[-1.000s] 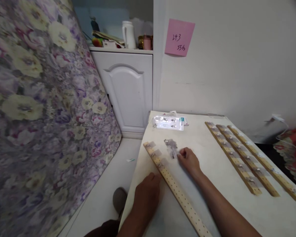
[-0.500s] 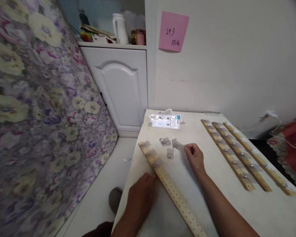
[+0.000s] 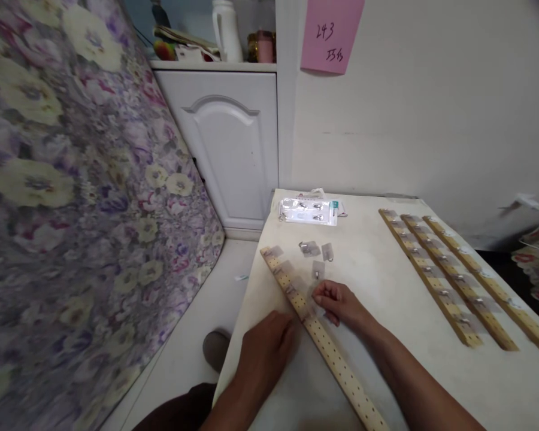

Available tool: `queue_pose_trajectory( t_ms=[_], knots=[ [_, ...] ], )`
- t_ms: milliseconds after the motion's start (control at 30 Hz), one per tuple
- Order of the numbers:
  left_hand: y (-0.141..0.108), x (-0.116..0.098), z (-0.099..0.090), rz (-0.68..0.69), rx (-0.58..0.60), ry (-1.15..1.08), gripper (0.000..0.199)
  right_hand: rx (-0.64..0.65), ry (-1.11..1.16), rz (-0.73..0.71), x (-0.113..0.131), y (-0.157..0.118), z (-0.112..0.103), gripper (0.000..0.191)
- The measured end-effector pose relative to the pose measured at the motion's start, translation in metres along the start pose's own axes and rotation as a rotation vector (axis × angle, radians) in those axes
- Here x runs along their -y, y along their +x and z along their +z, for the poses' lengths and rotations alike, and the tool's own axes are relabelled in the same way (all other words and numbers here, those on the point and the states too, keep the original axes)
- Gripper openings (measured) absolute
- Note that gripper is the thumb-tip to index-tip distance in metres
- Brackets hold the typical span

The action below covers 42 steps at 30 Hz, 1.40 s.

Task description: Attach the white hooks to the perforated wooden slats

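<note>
A long perforated wooden strip (image 3: 341, 366) runs diagonally over the white table, with several clear hook pads along its far end. My right hand (image 3: 336, 301) pinches a clear hook pad (image 3: 311, 308) over the strip, just nearer than the others there. Beside the strip's left edge rests my left hand (image 3: 272, 341), fingers curled in; whether it holds anything is hidden. Loose clear hook pads lie beyond my right hand: one (image 3: 309, 248) at the left, one (image 3: 327, 252) at the right, and one (image 3: 318, 270) closer to me.
Three wooden strips with hooks (image 3: 431, 279) lie along the right side of the table (image 3: 363, 239). A clear hook package (image 3: 308, 211) sits at the far edge. A floral curtain (image 3: 72, 209) hangs left; a cabinet (image 3: 224, 143) stands behind.
My right hand has moved left and nearer, from the loose pads to the strip, carrying one clear hook pad. My left hand stays beside the strip. The camera view has shifted slightly.
</note>
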<state>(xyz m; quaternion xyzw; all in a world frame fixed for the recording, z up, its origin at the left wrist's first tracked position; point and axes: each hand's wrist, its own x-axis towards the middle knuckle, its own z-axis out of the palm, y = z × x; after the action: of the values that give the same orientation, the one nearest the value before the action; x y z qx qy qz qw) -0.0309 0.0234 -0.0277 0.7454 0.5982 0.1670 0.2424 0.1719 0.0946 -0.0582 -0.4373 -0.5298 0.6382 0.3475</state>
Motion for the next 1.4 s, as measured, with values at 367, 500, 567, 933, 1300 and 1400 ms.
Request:
queue_pose_trajectory(
  t_ms=[367, 500, 567, 933, 1300, 1400],
  knots=[
    [0.007, -0.001, 0.008, -0.015, -0.013, -0.014, 0.019, -0.012, -0.177, 0.039, 0.003, -0.010, 0.004, 0.014],
    [0.008, -0.001, 0.010, -0.001, -0.026, -0.041, 0.022, -0.016, -0.127, 0.084, 0.002, -0.009, 0.004, 0.017],
    [0.008, -0.001, 0.011, 0.002, -0.029, -0.042, 0.022, -0.028, -0.108, 0.075, 0.001, -0.007, 0.005, 0.017],
    [0.006, 0.000, 0.012, 0.040, -0.078, -0.014, 0.025, -0.051, -0.115, 0.049, -0.004, -0.004, 0.006, 0.017],
    [-0.004, 0.009, 0.026, 0.083, -0.102, 0.163, 0.038, -0.064, -0.145, 0.051, 0.000, -0.005, 0.008, 0.017],
    [-0.003, 0.005, 0.024, -0.016, -0.074, 0.031, 0.034, -0.064, -0.159, 0.063, 0.001, -0.005, 0.008, 0.017]
  ],
)
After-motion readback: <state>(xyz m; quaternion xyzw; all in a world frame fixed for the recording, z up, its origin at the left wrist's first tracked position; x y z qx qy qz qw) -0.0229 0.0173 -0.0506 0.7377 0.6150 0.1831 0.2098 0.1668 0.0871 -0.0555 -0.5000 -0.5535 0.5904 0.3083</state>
